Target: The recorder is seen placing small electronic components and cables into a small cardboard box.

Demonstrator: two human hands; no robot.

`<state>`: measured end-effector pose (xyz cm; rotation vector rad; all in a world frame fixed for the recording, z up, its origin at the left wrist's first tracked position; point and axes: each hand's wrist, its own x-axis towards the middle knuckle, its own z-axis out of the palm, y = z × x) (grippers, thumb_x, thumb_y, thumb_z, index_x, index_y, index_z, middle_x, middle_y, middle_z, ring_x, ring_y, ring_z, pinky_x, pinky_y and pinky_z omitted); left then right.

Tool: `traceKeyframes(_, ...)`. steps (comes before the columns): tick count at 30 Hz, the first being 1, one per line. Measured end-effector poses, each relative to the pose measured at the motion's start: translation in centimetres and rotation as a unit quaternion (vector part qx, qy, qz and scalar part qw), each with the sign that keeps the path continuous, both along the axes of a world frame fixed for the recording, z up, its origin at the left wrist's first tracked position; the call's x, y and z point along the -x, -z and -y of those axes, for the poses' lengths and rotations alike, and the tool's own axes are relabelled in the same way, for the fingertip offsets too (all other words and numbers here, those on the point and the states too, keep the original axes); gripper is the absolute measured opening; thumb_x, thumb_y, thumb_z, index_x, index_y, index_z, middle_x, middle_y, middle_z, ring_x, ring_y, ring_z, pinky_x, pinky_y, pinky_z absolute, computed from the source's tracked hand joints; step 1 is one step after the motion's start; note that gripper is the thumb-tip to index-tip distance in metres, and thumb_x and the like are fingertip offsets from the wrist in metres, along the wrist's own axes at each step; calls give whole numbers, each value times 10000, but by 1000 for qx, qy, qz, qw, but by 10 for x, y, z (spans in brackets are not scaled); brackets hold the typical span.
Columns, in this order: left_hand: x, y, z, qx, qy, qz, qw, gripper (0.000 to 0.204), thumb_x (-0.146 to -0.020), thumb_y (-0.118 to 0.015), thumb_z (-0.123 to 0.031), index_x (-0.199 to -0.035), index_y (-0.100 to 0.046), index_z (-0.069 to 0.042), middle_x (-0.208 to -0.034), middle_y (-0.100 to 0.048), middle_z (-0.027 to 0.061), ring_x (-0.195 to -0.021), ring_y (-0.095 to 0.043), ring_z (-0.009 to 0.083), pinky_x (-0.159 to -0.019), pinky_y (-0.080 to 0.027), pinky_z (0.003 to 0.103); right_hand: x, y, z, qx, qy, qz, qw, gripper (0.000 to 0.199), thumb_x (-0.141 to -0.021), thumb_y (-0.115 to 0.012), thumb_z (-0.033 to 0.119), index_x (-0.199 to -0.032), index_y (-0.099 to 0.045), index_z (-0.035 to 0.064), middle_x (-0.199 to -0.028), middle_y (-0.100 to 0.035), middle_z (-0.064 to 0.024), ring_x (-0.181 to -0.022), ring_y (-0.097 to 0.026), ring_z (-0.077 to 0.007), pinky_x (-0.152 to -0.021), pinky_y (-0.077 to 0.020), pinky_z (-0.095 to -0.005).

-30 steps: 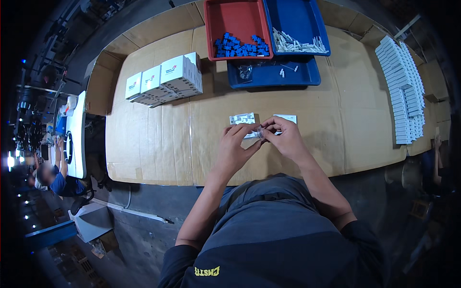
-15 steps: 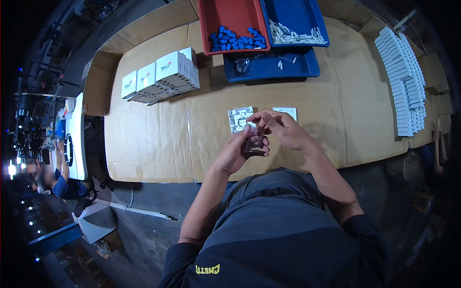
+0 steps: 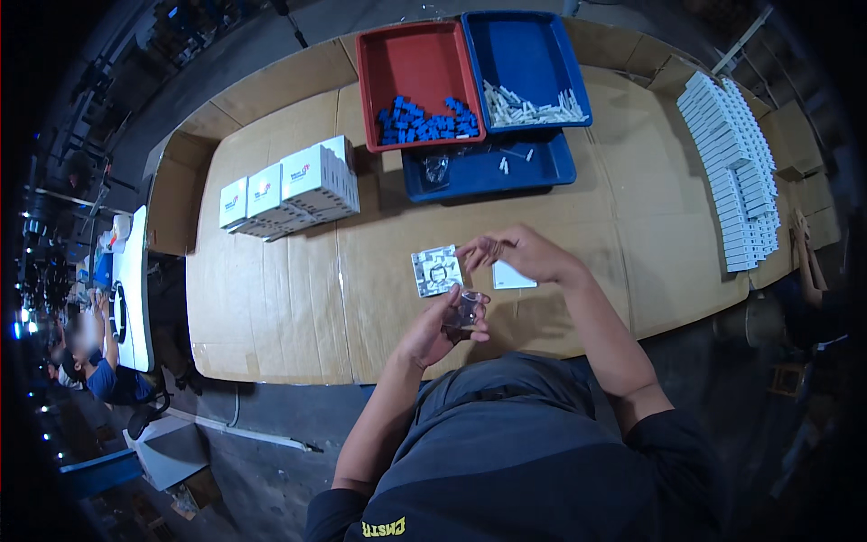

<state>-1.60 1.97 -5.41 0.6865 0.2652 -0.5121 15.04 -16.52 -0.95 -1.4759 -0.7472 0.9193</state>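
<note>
My left hand [image 3: 433,334] is closed around a small clear plastic piece [image 3: 464,312], which shows between thumb and fingers. To its upper right hovers my right hand [image 3: 524,256], fingers parted and slightly bent, with nothing visible in them. On the cardboard just beyond my left hand lies a square white housing [image 3: 437,271], its moulded inner side facing up. A plain white square plate [image 3: 513,275] rests to the right of it, partly covered by my right hand.
A red tray [image 3: 420,72] with blue clips and a blue tray [image 3: 528,63] with white pins sit beyond, above a lower blue tray [image 3: 492,185]. White boxy units [image 3: 307,176] stand at left; a tall stack of white parts [image 3: 736,172] lines the right. Other people work at both sides.
My right hand has drawn away from the left, its fingers now parted. The clear piece stays in my left hand. The whole view has shifted, so the table sits lower.
</note>
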Motion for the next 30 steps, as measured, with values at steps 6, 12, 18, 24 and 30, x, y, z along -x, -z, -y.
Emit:
traceKeyframes(6,14,75,0,246,34,-57,967,566,-1108,-395,-472,-1300,-570,30,-1036,-646,87,-932,-667,229,-872,-623,438,-130,11,20,130,288,333,888,171,-945,-682,132,-1060,-734,17,-959,-755,-142,-890,-726,-240,-798,-549,-333)
traceKeyframes(12,10,89,-2,249,55,-57,965,571,-1093,-428,-479,-1261,-551,53,-967,-531,71,-841,-563,207,-838,-630,444,-227,14,10,277,320,501,755,143,-917,-659,192,-963,-741,85,-1004,-734,-132,-941,-712,-342,-811,-565,-464)
traceKeyframes(18,5,91,-1,305,57,-66,948,589,-1095,-438,-484,-1295,-594,47,-981,-667,76,-911,-651,217,-919,-611,441,-268,29,-17,383,231,578,683,146,-845,-638,113,-942,-739,74,-1004,-714,-150,-989,-702,-370,-828,-571,-509)
traceKeyframes(24,3,94,-2,299,61,-62,950,586,-1087,-457,-487,-1293,-604,41,-997,-719,85,-898,-710,221,-955,-593,448,-279,36,-32,432,212,592,646,112,-820,-677,107,-908,-735,69,-1054,-728,-155,-989,-709,-366,-833,-576,-485)
traceKeyframes(30,6,99,-6,301,42,-76,950,587,-1086,-464,-481,-1309,-599,45,-1007,-724,97,-905,-721,223,-967,-588,462,-268,35,-28,415,202,582,670,171,-865,-646,96,-995,-737,32,-1116,-719,-202,-1013,-713,-395,-862,-576,-507)
